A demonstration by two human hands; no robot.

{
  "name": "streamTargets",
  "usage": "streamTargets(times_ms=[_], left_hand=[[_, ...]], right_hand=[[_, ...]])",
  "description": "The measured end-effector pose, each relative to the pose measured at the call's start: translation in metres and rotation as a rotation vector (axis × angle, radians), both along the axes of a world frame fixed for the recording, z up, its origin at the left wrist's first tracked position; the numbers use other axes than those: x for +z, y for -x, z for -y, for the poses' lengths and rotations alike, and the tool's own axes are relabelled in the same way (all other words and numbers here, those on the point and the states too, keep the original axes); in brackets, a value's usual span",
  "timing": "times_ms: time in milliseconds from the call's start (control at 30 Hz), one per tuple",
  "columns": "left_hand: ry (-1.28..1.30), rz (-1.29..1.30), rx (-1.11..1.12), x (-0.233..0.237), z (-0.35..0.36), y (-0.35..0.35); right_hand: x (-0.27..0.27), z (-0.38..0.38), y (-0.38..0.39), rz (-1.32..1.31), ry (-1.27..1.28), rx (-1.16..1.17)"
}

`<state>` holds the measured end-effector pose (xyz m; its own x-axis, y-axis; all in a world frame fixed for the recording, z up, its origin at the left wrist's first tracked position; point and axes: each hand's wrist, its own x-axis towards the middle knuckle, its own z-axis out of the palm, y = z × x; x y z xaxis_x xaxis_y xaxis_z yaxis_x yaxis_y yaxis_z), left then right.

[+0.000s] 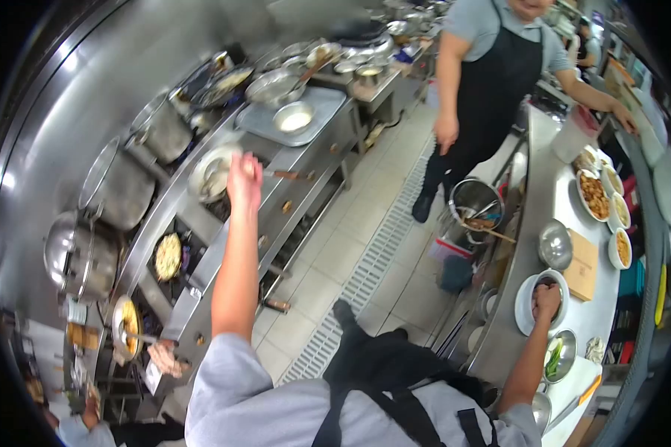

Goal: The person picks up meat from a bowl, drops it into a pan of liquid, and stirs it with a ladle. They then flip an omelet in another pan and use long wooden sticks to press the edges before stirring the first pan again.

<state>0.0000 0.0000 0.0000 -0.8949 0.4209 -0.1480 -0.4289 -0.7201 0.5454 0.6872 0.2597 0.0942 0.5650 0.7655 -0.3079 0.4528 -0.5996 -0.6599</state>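
My left hand is stretched out over the stove line, its fingers curled closed above the near edge of a pan. Whatever it may hold is too small to see. Pale food lies in that pan, whose wooden handle points over the stove's front edge. On the right-hand counter my right hand reaches down into a white bowl; the rim and the dark contents hide its fingertips. Near that hand are a metal bowl with green vegetables and an upturned-looking metal bowl.
Two more pans with food sit along the stove, behind them large steel pots. A tray holds a bowl. A knife lies at lower right. A co-worker in a black apron stands ahead by a utensil bucket.
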Motion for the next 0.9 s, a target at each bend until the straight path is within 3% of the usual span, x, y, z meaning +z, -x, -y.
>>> streamTargets(times_ms=[33,67,100,133,167,200,233,300,400,633,733,767,900], left_hand=[[0.06,-0.037,-0.054,-0.021,0.004,-0.013],[0.045,-0.095,-0.232,-0.042,0.015,-0.031],[0.309,-0.074,-0.253,0.023,0.094,0.002],[0.336,-0.09,-0.418,-0.002,0.095,-0.005],[0.39,0.125,-0.36,-0.025,0.095,-0.015],[0.299,0.04,-0.645,-0.057,0.07,-0.058],[0.302,-0.054,-0.871,-0.094,0.071,-0.073],[0.382,0.166,-1.006,-0.131,0.066,-0.119],[0.474,0.134,-1.111,-0.149,0.058,-0.173],[0.423,-0.038,-1.282,-0.089,0.027,-0.244],[0.465,-0.016,-1.339,-0.071,0.012,-0.263],[0.471,-0.017,-1.344,-0.07,0.008,-0.268],[0.304,0.07,-1.452,-0.066,-0.01,-0.291]], right_hand=[[-0.022,0.024,0.012,0.323,-0.386,0.278],[-0.034,0.019,0.016,0.447,-0.356,0.324],[-0.166,0.1,0.068,0.321,-0.096,0.373],[-0.185,0.099,0.082,0.455,-0.103,0.404],[-0.246,0.092,0.078,0.439,-0.04,0.513],[-0.173,0.074,0.079,0.517,-0.012,0.353],[-0.166,0.079,0.082,0.468,0.006,0.32],[-0.144,0.093,0.095,0.464,0.01,0.276],[-0.17,0.098,0.094,0.529,-0.244,0.299],[-0.145,0.116,0.079,0.291,-0.375,0.238],[-0.151,0.119,0.075,-0.235,-0.592,0.253],[-0.157,0.124,0.075,-0.237,-0.589,0.246],[-0.077,0.186,0.154,-0.424,-0.417,0.87]])
